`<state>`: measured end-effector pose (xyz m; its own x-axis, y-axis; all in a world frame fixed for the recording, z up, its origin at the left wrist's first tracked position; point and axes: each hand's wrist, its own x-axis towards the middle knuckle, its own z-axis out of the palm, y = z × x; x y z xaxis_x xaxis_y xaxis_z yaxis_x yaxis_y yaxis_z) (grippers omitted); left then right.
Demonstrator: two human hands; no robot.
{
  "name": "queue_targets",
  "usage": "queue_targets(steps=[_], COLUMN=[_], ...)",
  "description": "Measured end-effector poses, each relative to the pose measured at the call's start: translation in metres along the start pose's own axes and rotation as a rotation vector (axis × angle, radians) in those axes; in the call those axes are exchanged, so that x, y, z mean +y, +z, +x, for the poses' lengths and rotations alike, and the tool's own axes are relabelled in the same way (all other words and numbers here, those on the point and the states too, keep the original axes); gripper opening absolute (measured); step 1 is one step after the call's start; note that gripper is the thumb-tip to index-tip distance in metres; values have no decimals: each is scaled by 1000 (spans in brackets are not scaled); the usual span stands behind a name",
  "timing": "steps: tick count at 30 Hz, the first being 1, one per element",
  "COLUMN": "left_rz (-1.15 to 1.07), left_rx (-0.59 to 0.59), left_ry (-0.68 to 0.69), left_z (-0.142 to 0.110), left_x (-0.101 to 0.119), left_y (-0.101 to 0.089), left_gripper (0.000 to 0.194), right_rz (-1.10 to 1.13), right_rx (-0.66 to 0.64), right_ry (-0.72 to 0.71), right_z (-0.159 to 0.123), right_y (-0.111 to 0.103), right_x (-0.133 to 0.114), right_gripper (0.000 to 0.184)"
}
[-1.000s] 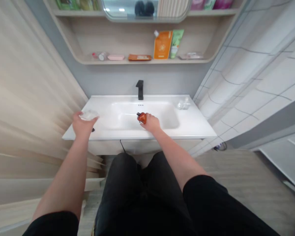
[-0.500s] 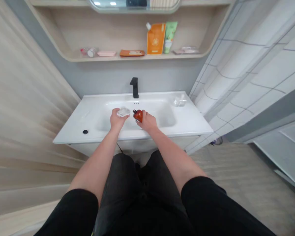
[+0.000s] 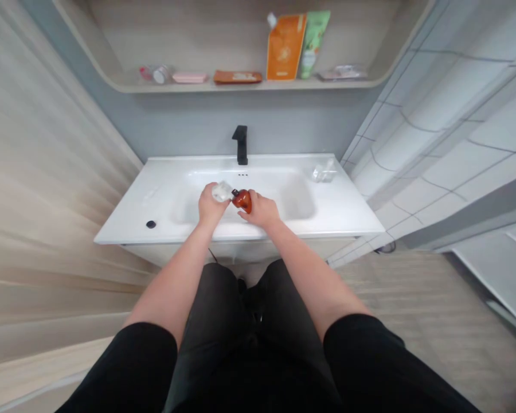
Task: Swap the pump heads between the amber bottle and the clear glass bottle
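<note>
Over the white sink basin point(image 3: 284, 209), my left hand point(image 3: 210, 206) is closed around a small clear container point(image 3: 222, 191), tilted toward the right. What kind of container it is, I cannot make out. My right hand point(image 3: 261, 210) grips a reddish-brown bottle point(image 3: 242, 200) with a dark neck, lying on its side. The bottle's neck points left and is right at the container's rim; whether the two touch, I cannot tell. Behind both hands a black faucet point(image 3: 241, 145) rises from the back of the sink.
A round black plug point(image 3: 151, 224) lies on the counter's left. Clear plastic pieces point(image 3: 324, 171) sit at its back right. The shelf above holds an orange pouch point(image 3: 285, 49), a green tube point(image 3: 313, 45), an orange flat packet point(image 3: 237, 77) and a pink bar point(image 3: 190, 77). A beige curtain point(image 3: 47, 172) hangs left.
The bottle's neck and the clear container have come together, closing the gap between them. The container now tips toward the bottle. My view has shifted slightly, with the shelf higher in it.
</note>
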<state>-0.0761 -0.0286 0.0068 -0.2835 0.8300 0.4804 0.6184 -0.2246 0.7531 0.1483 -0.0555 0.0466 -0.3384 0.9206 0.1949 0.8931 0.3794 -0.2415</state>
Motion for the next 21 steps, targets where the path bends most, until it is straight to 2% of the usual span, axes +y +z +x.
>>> queue_targets(steps=[5, 12, 21], left_rz=[97, 189, 189], left_rx=[40, 55, 26], left_ry=[94, 224, 275], left_z=[-3, -7, -9], left_x=[5, 19, 22], left_y=[-1, -4, -7], left_gripper=[68, 51, 52], right_rz=[-9, 2, -13], right_rx=[-14, 10, -12], right_ry=[4, -1, -14], right_z=[-1, 0, 0], right_y=[-1, 1, 0], right_x=[-1, 0, -1], right_gripper=[76, 75, 76])
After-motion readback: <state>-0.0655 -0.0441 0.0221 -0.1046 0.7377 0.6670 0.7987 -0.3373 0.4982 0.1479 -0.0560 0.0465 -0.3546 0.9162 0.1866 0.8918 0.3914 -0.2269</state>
